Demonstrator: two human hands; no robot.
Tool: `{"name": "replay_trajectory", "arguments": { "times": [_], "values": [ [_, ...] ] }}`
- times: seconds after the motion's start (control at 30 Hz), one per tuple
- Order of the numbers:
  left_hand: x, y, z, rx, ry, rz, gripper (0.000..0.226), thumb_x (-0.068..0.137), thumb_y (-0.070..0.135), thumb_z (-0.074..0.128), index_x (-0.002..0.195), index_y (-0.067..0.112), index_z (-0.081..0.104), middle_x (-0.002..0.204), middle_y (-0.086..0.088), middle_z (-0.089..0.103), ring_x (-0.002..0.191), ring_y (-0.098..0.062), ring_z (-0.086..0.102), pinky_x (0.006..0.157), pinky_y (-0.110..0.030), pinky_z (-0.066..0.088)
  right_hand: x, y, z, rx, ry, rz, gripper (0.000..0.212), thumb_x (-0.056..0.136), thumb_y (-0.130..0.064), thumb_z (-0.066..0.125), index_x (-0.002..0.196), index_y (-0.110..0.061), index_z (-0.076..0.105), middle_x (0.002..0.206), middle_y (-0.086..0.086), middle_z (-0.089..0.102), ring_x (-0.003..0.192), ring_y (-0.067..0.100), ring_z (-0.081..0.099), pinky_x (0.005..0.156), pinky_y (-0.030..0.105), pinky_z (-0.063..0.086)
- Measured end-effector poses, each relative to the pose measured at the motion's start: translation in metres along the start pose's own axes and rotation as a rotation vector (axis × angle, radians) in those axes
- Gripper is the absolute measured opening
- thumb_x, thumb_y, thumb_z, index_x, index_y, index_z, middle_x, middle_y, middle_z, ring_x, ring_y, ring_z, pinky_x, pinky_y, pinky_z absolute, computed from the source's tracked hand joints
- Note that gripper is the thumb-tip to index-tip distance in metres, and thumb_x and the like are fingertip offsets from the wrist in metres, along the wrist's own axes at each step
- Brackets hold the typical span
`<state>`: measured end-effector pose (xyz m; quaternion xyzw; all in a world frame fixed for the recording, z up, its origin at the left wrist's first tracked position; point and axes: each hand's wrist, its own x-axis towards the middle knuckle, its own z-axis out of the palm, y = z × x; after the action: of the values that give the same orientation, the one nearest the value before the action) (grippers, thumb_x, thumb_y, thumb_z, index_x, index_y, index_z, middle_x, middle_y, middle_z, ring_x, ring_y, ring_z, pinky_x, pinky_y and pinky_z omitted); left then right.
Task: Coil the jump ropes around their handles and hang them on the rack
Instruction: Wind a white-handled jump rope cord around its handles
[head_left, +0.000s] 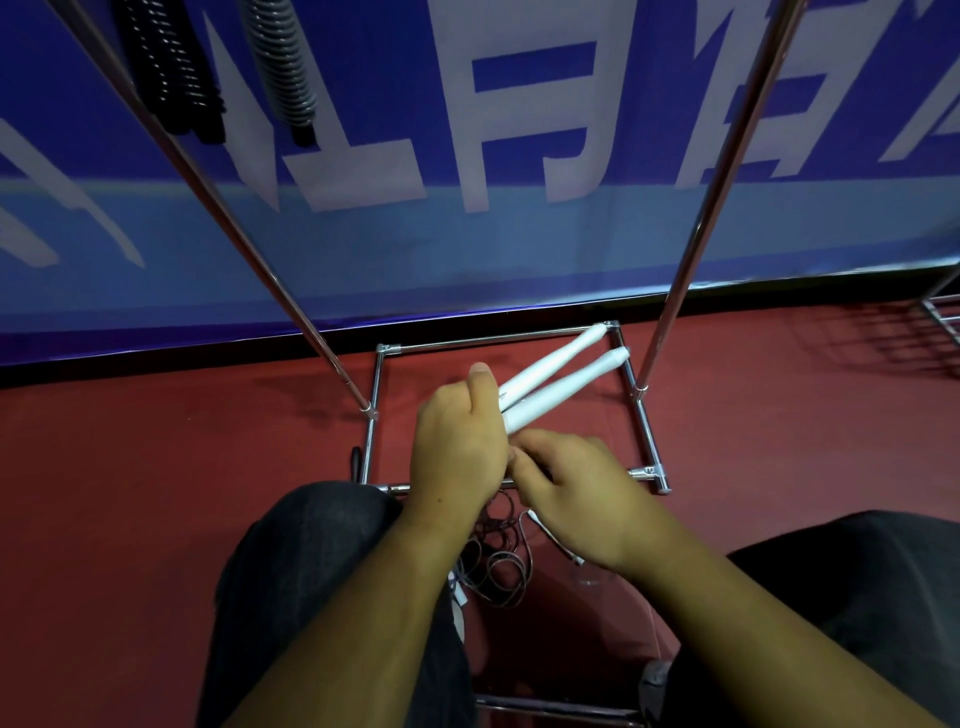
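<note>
In the middle of the frame the left hand (457, 447) is closed around the near ends of two white handles (556, 382), with the thumb up, and it holds them side by side. The handles point toward the upper right, over the base of the chrome rack (701, 218). The right hand (576, 493) is just beside the left one and touches it. Its fingers are bent toward the near end of the handles, but I cannot tell if they pinch something, because the fingertips are hidden. Below the hands, a thin dark rope (501, 566) lies in a loose tangle on the red floor (156, 467), between the person's knees in dark trousers (311, 545). A further white handle (556, 540) lies on the floor near the tangle. In the upper left of the frame, a black coiled rope (171, 73) and a grey coiled rope (285, 62) hang down. Behind the rack is a blue banner (519, 249) with large white characters.
</note>
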<state>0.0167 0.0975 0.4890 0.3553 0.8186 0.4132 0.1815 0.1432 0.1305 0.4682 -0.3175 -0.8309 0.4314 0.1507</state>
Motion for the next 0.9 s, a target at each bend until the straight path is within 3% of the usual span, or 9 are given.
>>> {"name": "replay_trajectory", "arguments": {
  "times": [0.13, 0.23, 0.37, 0.47, 0.53, 0.6, 0.73, 0.83, 0.9],
  "values": [
    [-0.001, -0.001, -0.001, 0.053, -0.008, 0.086, 0.051, 0.111, 0.024, 0.036, 0.067, 0.003, 0.051, 0.057, -0.003, 0.051, 0.062, -0.023, 0.058, 0.059, -0.037, 0.041, 0.001, -0.001, -0.001, 0.067, -0.010, 0.057, 0.034, 0.105, -0.027, 0.048, 0.072, -0.022, 0.058, 0.067, -0.001, 0.066, 0.066, 0.015, 0.061, 0.071, 0.035, 0.048],
    [-0.001, 0.001, 0.000, -0.015, 0.033, 0.059, 0.060, 0.111, 0.028, 0.038, 0.053, 0.013, 0.043, 0.043, 0.000, 0.046, 0.047, -0.005, 0.052, 0.045, -0.019, 0.033, 0.001, -0.004, 0.000, 0.250, -0.065, 0.145, 0.043, 0.108, -0.031, 0.045, 0.070, -0.018, 0.060, 0.064, 0.005, 0.070, 0.061, 0.021, 0.065, 0.067, 0.031, 0.051],
    [-0.003, 0.003, 0.001, -0.108, 0.038, 0.018, 0.065, 0.111, 0.035, 0.035, 0.054, 0.010, 0.052, 0.041, 0.004, 0.056, 0.043, -0.005, 0.054, 0.043, -0.016, 0.034, -0.001, -0.005, 0.000, 0.324, -0.162, 0.182, 0.049, 0.109, -0.036, 0.041, 0.074, -0.011, 0.065, 0.063, 0.007, 0.072, 0.058, 0.020, 0.067, 0.066, 0.029, 0.052],
    [0.002, 0.002, -0.002, -0.039, 0.044, -0.020, 0.063, 0.111, 0.037, 0.036, 0.054, 0.015, 0.052, 0.039, 0.008, 0.055, 0.043, -0.001, 0.056, 0.043, -0.015, 0.034, -0.002, -0.004, 0.000, 0.102, -0.180, 0.142, 0.045, 0.105, -0.037, 0.051, 0.065, -0.016, 0.059, 0.058, 0.001, 0.064, 0.053, 0.006, 0.056, 0.063, 0.025, 0.045],
    [0.008, -0.001, -0.006, 0.047, 0.020, 0.000, 0.061, 0.110, 0.042, 0.036, 0.064, 0.012, 0.062, 0.047, 0.000, 0.060, 0.050, -0.008, 0.060, 0.053, -0.026, 0.043, -0.004, -0.002, -0.005, -0.118, -0.188, 0.109, 0.042, 0.099, -0.038, 0.060, 0.062, -0.021, 0.051, 0.054, -0.004, 0.050, 0.052, 0.005, 0.046, 0.054, 0.016, 0.033],
    [0.011, -0.003, -0.009, 0.175, -0.027, 0.052, 0.056, 0.110, 0.040, 0.037, 0.068, 0.011, 0.062, 0.055, -0.001, 0.057, 0.062, -0.026, 0.059, 0.063, -0.037, 0.039, -0.005, -0.003, -0.015, -0.151, -0.163, 0.084, 0.029, 0.096, -0.037, 0.066, 0.071, -0.027, 0.055, 0.057, -0.010, 0.050, 0.054, 0.000, 0.047, 0.053, 0.011, 0.032],
    [0.009, -0.009, -0.008, 0.320, -0.147, 0.043, 0.059, 0.106, 0.040, 0.045, 0.054, 0.011, 0.046, 0.051, -0.004, 0.045, 0.066, -0.033, 0.047, 0.063, -0.039, 0.026, -0.007, -0.005, -0.039, -0.143, -0.086, -0.007, 0.013, 0.090, -0.029, 0.075, 0.080, -0.029, 0.066, 0.057, -0.016, 0.052, 0.060, -0.006, 0.053, 0.058, 0.009, 0.036],
    [0.008, -0.021, -0.004, 0.370, -0.255, 0.009, 0.053, 0.098, 0.042, 0.054, 0.063, 0.003, 0.058, 0.060, -0.017, 0.055, 0.065, -0.035, 0.053, 0.060, -0.040, 0.040, -0.008, 0.000, -0.040, -0.241, -0.118, -0.022, 0.008, 0.087, -0.033, 0.077, 0.094, -0.030, 0.076, 0.074, -0.012, 0.066, 0.067, 0.005, 0.059, 0.065, 0.017, 0.041],
    [0.006, -0.026, -0.004, 0.375, -0.315, 0.018, 0.052, 0.095, 0.038, 0.058, 0.056, 0.005, 0.049, 0.055, -0.013, 0.047, 0.054, -0.028, 0.043, 0.048, -0.031, 0.032, -0.008, 0.005, -0.034, -0.268, -0.123, -0.022, 0.012, 0.087, -0.035, 0.077, 0.099, -0.034, 0.077, 0.083, -0.008, 0.073, 0.076, 0.014, 0.064, 0.072, 0.031, 0.050]
  ]
}}
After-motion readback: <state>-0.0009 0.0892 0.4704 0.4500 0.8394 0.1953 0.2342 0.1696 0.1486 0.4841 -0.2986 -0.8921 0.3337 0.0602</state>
